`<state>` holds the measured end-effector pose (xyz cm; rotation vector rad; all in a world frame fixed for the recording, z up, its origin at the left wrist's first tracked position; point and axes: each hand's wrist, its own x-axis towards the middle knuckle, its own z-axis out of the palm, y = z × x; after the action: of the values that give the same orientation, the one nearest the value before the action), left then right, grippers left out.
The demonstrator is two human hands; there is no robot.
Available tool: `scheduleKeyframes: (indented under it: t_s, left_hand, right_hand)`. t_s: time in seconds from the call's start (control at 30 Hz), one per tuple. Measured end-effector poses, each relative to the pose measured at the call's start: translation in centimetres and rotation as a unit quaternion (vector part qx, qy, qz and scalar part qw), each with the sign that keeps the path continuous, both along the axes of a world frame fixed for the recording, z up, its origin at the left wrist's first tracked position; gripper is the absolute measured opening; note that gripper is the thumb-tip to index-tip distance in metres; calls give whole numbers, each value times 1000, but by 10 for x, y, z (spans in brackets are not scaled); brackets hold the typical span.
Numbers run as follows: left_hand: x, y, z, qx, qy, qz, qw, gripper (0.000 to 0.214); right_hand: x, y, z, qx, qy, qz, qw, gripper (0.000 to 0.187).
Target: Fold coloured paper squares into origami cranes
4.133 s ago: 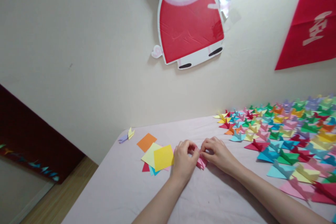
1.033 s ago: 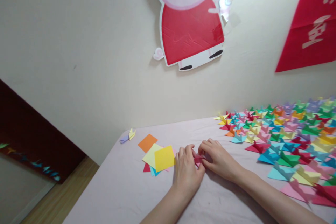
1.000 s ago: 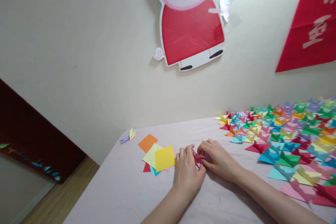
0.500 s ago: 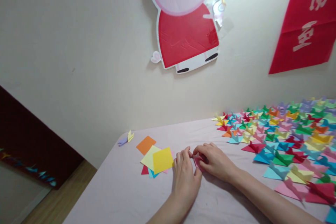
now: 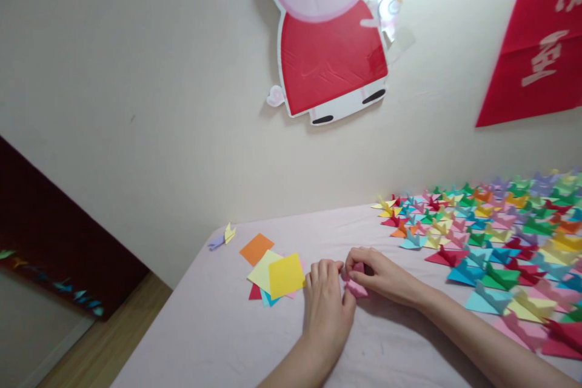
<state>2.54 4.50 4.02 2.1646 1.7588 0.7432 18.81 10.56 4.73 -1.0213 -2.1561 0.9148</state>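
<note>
My left hand [image 5: 326,300] and my right hand [image 5: 379,274] meet over a small pink folded paper piece [image 5: 355,286] that rests on the pale pink table [image 5: 218,327]. Both hands pinch it with curled fingers, and most of the paper is hidden under them. Just left of my left hand lies a loose stack of flat paper squares [image 5: 278,274], yellow on top, with an orange square [image 5: 256,248] beside it.
Several folded paper cranes [image 5: 491,236] in many colours cover the right half of the table. Two small folded pieces [image 5: 224,235] sit at the far left corner. A cartoon pig cut-out [image 5: 330,36] and a red banner [image 5: 541,48] hang on the wall. The table edge drops to wooden floor at left.
Both hands have kept working the pink paper at the same spot. The piece now shows a paler pink face than a second ago. The camera has shifted slightly.
</note>
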Motion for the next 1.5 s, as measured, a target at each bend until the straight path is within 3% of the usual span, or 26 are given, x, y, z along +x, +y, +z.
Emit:
scheduleKeyframes:
  t_s: [0.37,0.53,0.63,0.77,0.87,1.23,1.5]
  left_hand:
    - [-3,-16,0,63,190,-58,978,37]
    - [-4,-23,-3,65,194,-119,972,31]
    - [-4,-22,1,62,199,-130,969,26]
    - [-1,-21,6,56,207,-146,966,27]
    - [0,-21,9,45,214,-151,964,26]
    - [0,-21,13,38,214,-149,965,29]
    - [1,-20,17,74,248,-174,950,41]
  right_hand:
    - [1,2,-11,9,-13,-30,999,21]
    - [0,1,-6,-8,3,-13,1000,15]
    - [-1,-2,-1,-19,5,-50,999,9]
    - [0,-4,3,56,-73,-128,988,22]
    - [1,-4,3,95,-132,-151,975,33]
    - [9,4,-8,67,-90,-148,983,29]
    - [13,6,-5,77,-118,-165,976,41]
